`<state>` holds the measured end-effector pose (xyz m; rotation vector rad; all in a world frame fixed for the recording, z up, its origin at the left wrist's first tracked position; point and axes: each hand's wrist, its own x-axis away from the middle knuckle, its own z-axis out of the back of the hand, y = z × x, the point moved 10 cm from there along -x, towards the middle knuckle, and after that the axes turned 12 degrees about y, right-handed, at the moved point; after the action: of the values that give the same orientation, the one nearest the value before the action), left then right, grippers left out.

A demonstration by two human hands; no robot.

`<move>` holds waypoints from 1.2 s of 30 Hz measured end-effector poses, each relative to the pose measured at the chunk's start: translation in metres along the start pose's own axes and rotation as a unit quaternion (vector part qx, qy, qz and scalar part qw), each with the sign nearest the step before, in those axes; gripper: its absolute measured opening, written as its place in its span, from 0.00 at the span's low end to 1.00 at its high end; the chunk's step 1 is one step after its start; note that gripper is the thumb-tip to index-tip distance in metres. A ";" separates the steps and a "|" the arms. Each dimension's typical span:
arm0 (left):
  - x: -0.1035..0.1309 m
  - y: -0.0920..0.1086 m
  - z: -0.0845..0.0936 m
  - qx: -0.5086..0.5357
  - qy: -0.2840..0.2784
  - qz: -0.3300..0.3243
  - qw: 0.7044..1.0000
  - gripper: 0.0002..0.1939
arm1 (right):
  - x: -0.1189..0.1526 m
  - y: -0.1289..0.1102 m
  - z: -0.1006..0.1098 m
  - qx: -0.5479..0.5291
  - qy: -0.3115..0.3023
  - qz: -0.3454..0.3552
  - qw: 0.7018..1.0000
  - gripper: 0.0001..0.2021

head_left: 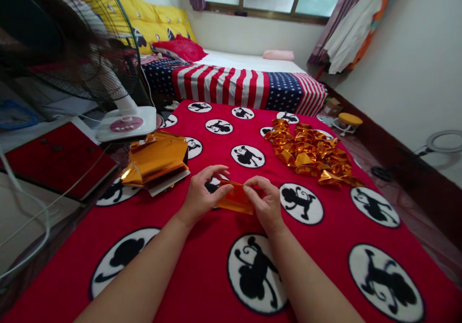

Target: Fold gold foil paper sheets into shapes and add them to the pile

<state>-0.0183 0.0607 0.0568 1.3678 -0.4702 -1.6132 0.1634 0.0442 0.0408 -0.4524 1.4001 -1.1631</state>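
Note:
A sheet of gold foil paper (236, 201) is held over the red cloth with monkey figures in white circles. My right hand (266, 202) pinches its upper right corner between thumb and fingers. At the left end, my left hand (205, 193) has its thumb on the sheet's upper edge, with the index finger raised; the fingers behind are partly hidden. A stack of flat gold foil sheets (159, 157) lies to the left of my hands. Off to the right is a heap of folded gold foil pieces (310, 152).
A standing fan (126, 121) is at the left, beside a dark red box (59, 157) and white cables (45, 217). Behind the red cloth (195, 270) stands a bed with a striped, starred cover (231, 84). A yellow stool (350, 119) stands on the floor at right.

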 end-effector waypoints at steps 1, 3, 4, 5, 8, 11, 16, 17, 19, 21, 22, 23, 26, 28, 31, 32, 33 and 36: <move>0.002 -0.002 -0.007 0.010 -0.017 0.011 1.000 0.11 | 0.001 -0.002 -0.002 0.000 -0.004 0.003 1.000 0.05; 0.005 -0.006 -0.014 0.015 -0.028 0.027 0.999 0.07 | 0.002 -0.006 -0.005 0.012 -0.009 0.016 1.000 0.05; 0.006 -0.008 -0.015 0.012 -0.026 0.031 0.999 0.08 | 0.002 -0.009 -0.006 0.025 -0.011 0.027 0.999 0.05; 0.007 -0.009 -0.015 0.009 -0.023 0.032 0.999 0.09 | 0.002 -0.012 -0.007 0.042 -0.012 0.043 0.998 0.05; 0.006 -0.009 -0.013 0.005 -0.017 0.026 1.000 0.08 | 0.002 -0.021 -0.011 0.095 -0.023 0.101 0.990 0.05; 0.004 -0.007 -0.007 -0.005 -0.008 0.013 1.000 0.07 | 0.003 -0.025 -0.017 0.138 -0.040 0.147 0.979 0.05; 0.001 -0.008 0.003 -0.042 0.009 -0.004 0.999 0.06 | 0.003 -0.019 -0.020 0.188 -0.062 0.187 0.962 0.07; 0.000 -0.010 0.005 -0.043 0.014 0.002 0.999 0.06 | 0.003 -0.017 -0.019 0.193 -0.063 0.188 0.961 0.07; -0.001 -0.014 0.009 -0.040 0.024 0.016 0.999 0.06 | 0.001 -0.014 -0.016 0.202 -0.062 0.187 0.959 0.07; -0.001 -0.018 0.009 -0.032 0.027 0.030 0.999 0.06 | -0.001 -0.011 -0.014 0.205 -0.057 0.184 0.960 0.07; -0.001 -0.020 0.008 -0.027 0.025 0.036 0.999 0.06 | -0.001 -0.011 -0.013 0.204 -0.054 0.182 0.960 0.08; 0.000 -0.021 0.007 -0.022 0.022 0.041 0.999 0.07 | -0.002 -0.011 -0.013 0.204 -0.053 0.181 0.961 0.08; 0.001 -0.024 0.006 -0.014 0.021 0.055 0.998 0.07 | -0.002 -0.010 -0.012 0.202 -0.050 0.178 0.962 0.08; 0.001 -0.024 0.007 -0.015 0.027 0.062 0.998 0.07 | -0.002 -0.010 -0.012 0.199 -0.049 0.176 0.963 0.08; 0.000 -0.024 0.008 -0.012 0.034 0.075 0.997 0.07 | -0.003 -0.008 -0.011 0.194 -0.044 0.173 0.965 0.07; -0.001 -0.025 0.008 -0.008 0.035 0.080 0.996 0.07 | -0.003 -0.007 -0.010 0.194 -0.042 0.171 0.965 0.07; -0.001 -0.026 0.008 -0.004 0.036 0.085 0.996 0.07 | -0.003 -0.006 -0.010 0.194 -0.041 0.169 0.966 0.07; -0.001 -0.029 0.006 0.010 0.035 0.099 0.994 0.08 | -0.003 -0.005 -0.010 0.190 -0.047 0.162 0.967 0.08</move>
<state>-0.0350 0.0744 0.0372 1.3437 -0.5640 -1.3979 0.1528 0.0486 0.0451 -0.0034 1.0855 -1.0893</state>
